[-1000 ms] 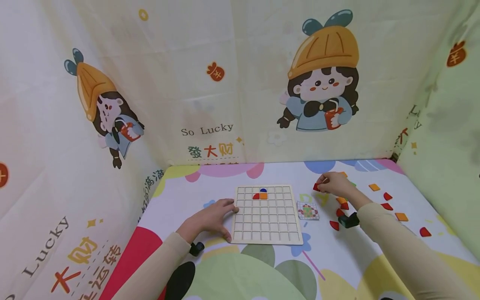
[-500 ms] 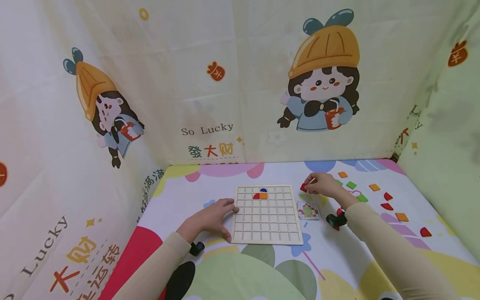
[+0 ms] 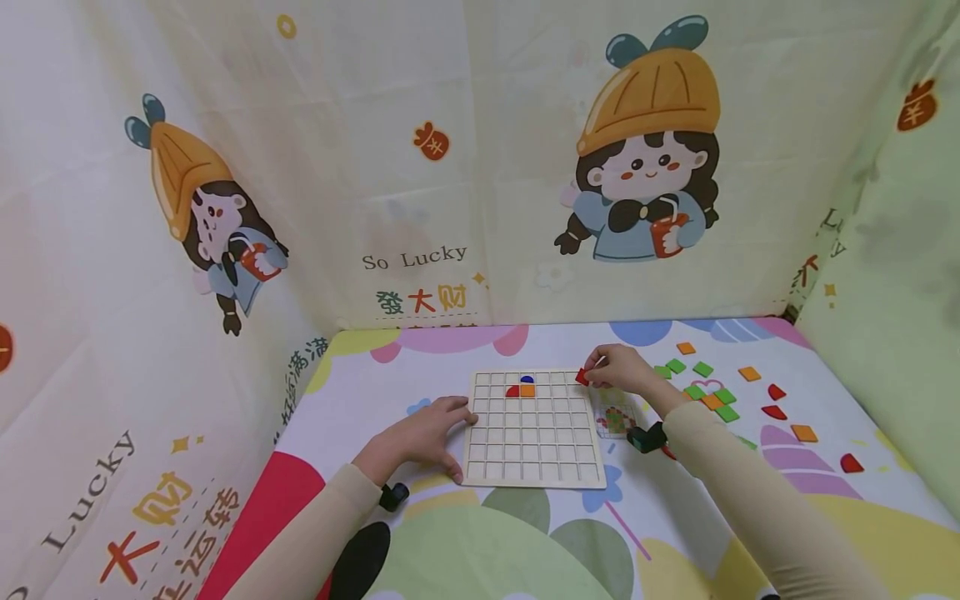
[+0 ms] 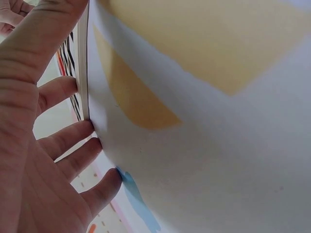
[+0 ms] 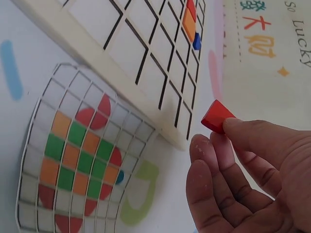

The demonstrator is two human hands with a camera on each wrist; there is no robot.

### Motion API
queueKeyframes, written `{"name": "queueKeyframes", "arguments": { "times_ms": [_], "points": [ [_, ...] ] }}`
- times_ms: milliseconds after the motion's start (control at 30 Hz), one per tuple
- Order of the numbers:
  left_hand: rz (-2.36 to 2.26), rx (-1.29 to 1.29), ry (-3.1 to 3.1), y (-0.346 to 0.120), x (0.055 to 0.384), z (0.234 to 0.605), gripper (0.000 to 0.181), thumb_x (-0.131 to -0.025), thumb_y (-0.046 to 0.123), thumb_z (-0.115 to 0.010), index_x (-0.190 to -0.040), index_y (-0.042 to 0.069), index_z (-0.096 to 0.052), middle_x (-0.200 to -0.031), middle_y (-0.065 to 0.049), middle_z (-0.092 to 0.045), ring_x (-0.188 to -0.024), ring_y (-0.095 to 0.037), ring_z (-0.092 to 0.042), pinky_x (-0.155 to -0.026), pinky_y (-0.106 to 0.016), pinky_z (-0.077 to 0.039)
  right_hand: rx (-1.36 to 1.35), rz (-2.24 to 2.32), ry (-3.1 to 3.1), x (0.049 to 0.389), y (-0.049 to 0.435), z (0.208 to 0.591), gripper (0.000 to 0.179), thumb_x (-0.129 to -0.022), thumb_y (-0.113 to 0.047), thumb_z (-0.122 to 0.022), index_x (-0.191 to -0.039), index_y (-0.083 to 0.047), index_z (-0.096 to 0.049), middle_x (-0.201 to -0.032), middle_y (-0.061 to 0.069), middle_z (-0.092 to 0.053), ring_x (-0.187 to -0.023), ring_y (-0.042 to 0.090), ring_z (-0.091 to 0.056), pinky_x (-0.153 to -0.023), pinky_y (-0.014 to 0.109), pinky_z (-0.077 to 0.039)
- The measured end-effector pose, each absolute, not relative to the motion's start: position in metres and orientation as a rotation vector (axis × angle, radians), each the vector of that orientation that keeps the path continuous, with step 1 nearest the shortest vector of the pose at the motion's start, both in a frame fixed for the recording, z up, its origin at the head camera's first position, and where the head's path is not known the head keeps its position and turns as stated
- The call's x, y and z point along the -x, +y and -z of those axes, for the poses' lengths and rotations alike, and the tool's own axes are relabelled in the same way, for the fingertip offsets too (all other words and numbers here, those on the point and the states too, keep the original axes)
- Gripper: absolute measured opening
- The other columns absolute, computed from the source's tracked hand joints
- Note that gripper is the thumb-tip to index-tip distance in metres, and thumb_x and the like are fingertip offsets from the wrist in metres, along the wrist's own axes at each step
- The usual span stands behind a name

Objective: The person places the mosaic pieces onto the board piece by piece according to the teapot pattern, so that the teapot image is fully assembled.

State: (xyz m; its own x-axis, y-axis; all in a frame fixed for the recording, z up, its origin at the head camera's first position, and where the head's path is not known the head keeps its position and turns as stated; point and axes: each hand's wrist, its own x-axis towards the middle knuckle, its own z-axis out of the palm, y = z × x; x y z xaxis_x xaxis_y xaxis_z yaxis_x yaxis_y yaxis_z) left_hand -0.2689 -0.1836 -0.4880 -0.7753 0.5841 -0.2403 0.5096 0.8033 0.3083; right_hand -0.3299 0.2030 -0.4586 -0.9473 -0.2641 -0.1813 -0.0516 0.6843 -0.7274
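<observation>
A wooden grid board (image 3: 532,442) lies flat in the middle of the table. Near its far edge sit a red quarter-round piece (image 3: 512,391), an orange square (image 3: 528,391) and a blue half-round piece (image 3: 527,380). My left hand (image 3: 420,437) touches the board's left edge, thumb at the near corner and fingers spread farther up. Between thumb and fingertips, my right hand (image 3: 621,368) pinches a red piece (image 5: 217,116) by the board's far right corner. Below that hand, a pattern card (image 5: 73,150) with a coloured grid design lies beside the board.
Several green squares (image 3: 702,368), orange squares (image 3: 803,433) and red curved pieces (image 3: 851,463) lie scattered on the right of the patterned table cover (image 3: 450,550). Printed cloth walls (image 3: 525,167) stand at the back and both sides.
My right hand has carried the red piece leftward, from the scattered pieces to the board's far right corner. More green and orange squares show where the arm was. My left hand has stayed put.
</observation>
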Motion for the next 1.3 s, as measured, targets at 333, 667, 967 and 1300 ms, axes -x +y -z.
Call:
{"name": "queueKeyframes", "arguments": {
  "times_ms": [333,667,967,1300],
  "points": [
    [-0.326,-0.82,2.665,-0.183,0.267,0.486,0.094,-0.062,0.062,-0.093,-0.14,0.025,-0.056,-0.165,-0.011,-0.035,-0.151,-0.034,-0.035,-0.117,-0.05,-0.041,0.282,1.158,2.599,0.329,0.184,0.464,0.012,-0.096,-0.011,-0.07,-0.099,0.0,-0.066,-0.087,0.011,-0.071,-0.075,0.018,-0.065,-0.067,0.027,-0.054],
    [-0.323,-0.838,2.666,-0.184,0.268,0.488,0.095,-0.062,0.062,-0.093,-0.141,0.025,-0.055,-0.165,-0.011,-0.035,-0.151,-0.033,-0.035,-0.118,-0.049,-0.04,0.268,1.153,2.61,0.333,0.162,0.469,0.012,-0.095,-0.012,-0.071,-0.099,-0.002,-0.068,-0.09,0.01,-0.072,-0.076,0.017,-0.065,-0.07,0.027,-0.054],
    [-0.33,-0.819,2.664,-0.184,0.268,0.487,0.095,-0.062,0.063,-0.092,-0.142,0.026,-0.056,-0.165,-0.01,-0.035,-0.152,-0.033,-0.034,-0.118,-0.049,-0.041,0.237,1.176,2.625,0.332,0.146,0.482,0.01,-0.096,-0.014,-0.073,-0.099,-0.005,-0.068,-0.094,0.01,-0.071,-0.078,0.019,-0.062,-0.073,0.028,-0.053],
    [-0.327,-0.858,2.668,-0.185,0.267,0.485,0.094,-0.063,0.06,-0.094,-0.141,0.023,-0.056,-0.164,-0.012,-0.036,-0.151,-0.034,-0.036,-0.117,-0.048,-0.041,0.192,1.202,2.633,0.332,0.137,0.485,0.018,-0.097,-0.014,-0.071,-0.112,-0.006,-0.067,-0.106,0.013,-0.072,-0.089,0.022,-0.065,-0.081,0.032,-0.058]
  ]
}}
